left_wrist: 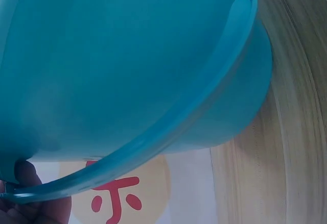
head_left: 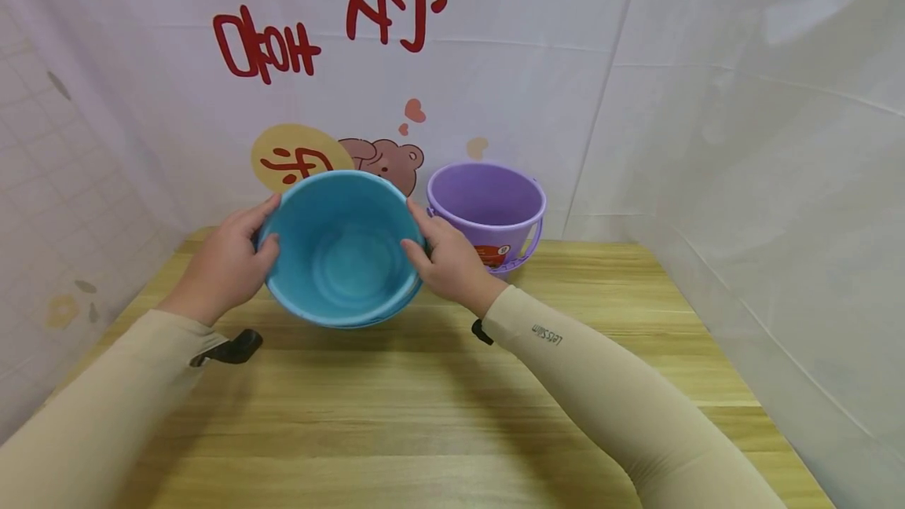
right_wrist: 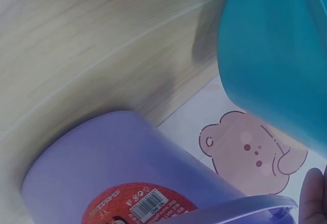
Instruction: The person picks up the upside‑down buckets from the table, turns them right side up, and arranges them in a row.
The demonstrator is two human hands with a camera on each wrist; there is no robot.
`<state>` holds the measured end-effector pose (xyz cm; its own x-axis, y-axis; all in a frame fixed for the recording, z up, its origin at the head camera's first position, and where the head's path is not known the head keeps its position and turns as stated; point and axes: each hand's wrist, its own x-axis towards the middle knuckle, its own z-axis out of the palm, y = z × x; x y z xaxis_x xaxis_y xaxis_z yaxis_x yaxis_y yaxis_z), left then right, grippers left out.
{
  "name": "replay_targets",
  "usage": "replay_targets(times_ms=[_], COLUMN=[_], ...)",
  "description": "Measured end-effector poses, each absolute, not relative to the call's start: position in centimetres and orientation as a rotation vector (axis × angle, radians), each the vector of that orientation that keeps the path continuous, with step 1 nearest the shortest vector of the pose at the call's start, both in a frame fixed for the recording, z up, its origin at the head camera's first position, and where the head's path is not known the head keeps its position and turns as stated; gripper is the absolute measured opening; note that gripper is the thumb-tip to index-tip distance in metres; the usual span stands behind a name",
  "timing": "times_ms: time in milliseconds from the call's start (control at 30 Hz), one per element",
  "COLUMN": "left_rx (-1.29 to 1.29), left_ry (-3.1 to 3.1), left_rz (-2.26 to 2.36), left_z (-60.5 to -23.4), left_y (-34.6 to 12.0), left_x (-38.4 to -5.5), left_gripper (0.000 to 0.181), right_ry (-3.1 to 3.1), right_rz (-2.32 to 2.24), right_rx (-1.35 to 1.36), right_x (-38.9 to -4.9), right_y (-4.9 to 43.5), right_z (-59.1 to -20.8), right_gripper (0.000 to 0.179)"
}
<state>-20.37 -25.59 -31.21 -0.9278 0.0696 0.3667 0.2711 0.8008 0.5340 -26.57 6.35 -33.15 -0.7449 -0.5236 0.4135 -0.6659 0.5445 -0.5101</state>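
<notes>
Both hands hold a blue plastic bucket [head_left: 353, 265] by its rim, its mouth tipped toward the head camera and its inside bare. My left hand [head_left: 233, 261] grips the left side, thumb at the rim and fingers behind. On the right side, my right hand [head_left: 458, 261] holds the rim in the same way. The left wrist view shows the blue bucket's handle [left_wrist: 153, 134] lying across its side, with fingertips [left_wrist: 56, 211] at the lower left. Just behind the right hand stands a purple bucket [head_left: 519, 228], upright, with a handle and a red label [right_wrist: 148, 203].
The wood-grain table [head_left: 396, 430] runs back to a white printed curtain [head_left: 523, 85] with red characters and a pink bear [head_left: 397, 167]. More white sheeting [head_left: 763, 203] hangs along the right side, and a patterned sheet [head_left: 64, 179] along the left.
</notes>
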Motion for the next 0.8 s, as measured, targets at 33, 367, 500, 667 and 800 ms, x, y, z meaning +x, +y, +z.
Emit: replay_targets(times_ms=[33, 367, 500, 667, 800], left_rx=[-0.254, -0.295, -0.316, -0.310, -0.329], left_ry=[-2.661, -2.690, -2.718, -2.765, -2.780], left_rz=[-0.855, -0.797, -0.812, -0.839, -0.864], left_z=[-31.1, -31.3, -31.6, -31.9, -31.9], left_y=[-25.6, -25.9, -26.1, -26.0, -25.8], left_x=[-20.4, -20.5, -20.2, -19.7, -19.5], left_gripper=[0.061, 0.066, 0.075, 0.087, 0.096], right_ry=[-2.569, -2.532, -2.564, -2.621, -2.665], right_rz=[0.982, 0.943, 0.972, 1.026, 1.034], right_rx=[1.009, 1.035, 1.005, 0.946, 0.915], right_x=[-26.6, -26.9, -27.0, -27.0, -26.9], right_y=[6.4, 6.1, 6.0, 6.1, 6.2], right_z=[-33.2, -32.7, -32.5, -32.3, -32.0], right_gripper=[0.068, 0.066, 0.066, 0.066, 0.065])
